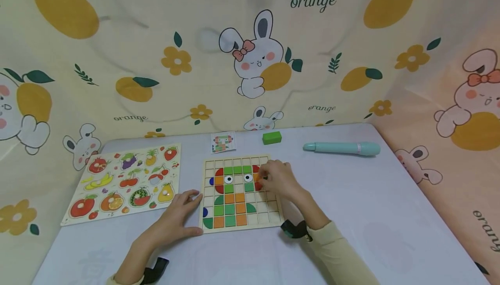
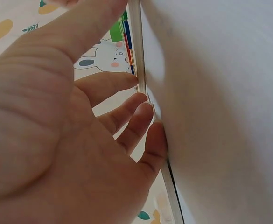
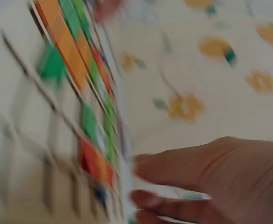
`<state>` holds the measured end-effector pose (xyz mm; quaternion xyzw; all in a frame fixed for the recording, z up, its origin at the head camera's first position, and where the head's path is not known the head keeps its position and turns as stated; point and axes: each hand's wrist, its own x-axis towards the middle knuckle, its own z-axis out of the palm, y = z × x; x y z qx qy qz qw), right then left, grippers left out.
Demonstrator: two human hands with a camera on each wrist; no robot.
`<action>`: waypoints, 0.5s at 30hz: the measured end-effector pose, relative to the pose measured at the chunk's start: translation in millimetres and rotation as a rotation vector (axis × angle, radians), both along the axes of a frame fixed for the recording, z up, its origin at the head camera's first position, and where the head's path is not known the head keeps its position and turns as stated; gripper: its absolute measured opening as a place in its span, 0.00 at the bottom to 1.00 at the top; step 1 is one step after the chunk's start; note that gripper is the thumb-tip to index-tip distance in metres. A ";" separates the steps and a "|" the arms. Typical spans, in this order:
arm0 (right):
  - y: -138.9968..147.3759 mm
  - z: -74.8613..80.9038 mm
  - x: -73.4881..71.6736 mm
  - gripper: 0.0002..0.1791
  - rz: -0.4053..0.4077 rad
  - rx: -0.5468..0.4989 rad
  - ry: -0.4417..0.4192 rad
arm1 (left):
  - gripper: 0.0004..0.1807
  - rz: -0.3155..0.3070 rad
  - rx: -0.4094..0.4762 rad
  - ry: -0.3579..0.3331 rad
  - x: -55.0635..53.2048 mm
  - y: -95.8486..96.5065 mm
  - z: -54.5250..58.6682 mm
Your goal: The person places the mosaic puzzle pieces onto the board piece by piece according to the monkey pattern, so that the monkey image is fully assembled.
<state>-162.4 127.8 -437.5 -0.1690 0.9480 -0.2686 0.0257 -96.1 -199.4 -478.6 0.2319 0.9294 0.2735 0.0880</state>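
Observation:
A square wooden grid board [image 1: 269, 219] lies at the table's middle, partly filled with red, orange, green and blue pieces and two round eye pieces. My left hand [image 1: 174, 216] rests at its left edge, thumb near the lower corner and fingers higher up, touching the side [image 2: 142, 70]. Over the right part of the board is my right hand [image 1: 282, 180], its fingers beside the red and orange pieces [image 3: 96, 163]. In the right wrist view a blue piece [image 3: 101, 193] sits by those pieces, and the blurred fingers [image 3: 173, 168] show nothing between them.
A fruit puzzle board [image 1: 150, 180] lies at left. Behind the grid board are a small pattern card [image 1: 223, 142] and a green block [image 1: 271, 137]. A teal pen-shaped object [image 1: 341, 148] lies back right. Patterned cloth [image 1: 187, 89] hangs behind the table.

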 end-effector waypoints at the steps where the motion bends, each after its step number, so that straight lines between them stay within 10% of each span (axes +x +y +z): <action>1: 10.7 2.2 -2.4 0.03 -0.012 0.027 -0.042 | 0.52 0.000 -0.001 0.000 0.1 0.1 0.3; 7: 53.9 -2.8 -9.7 0.15 0.027 0.055 -0.222 | 0.52 0.005 0.003 -0.017 0.3 0.8 0.6; 15: 53.8 -13.1 -16.5 0.08 0.056 0.049 -0.216 | 0.52 0.001 0.001 -0.004 -0.4 0.5 0.7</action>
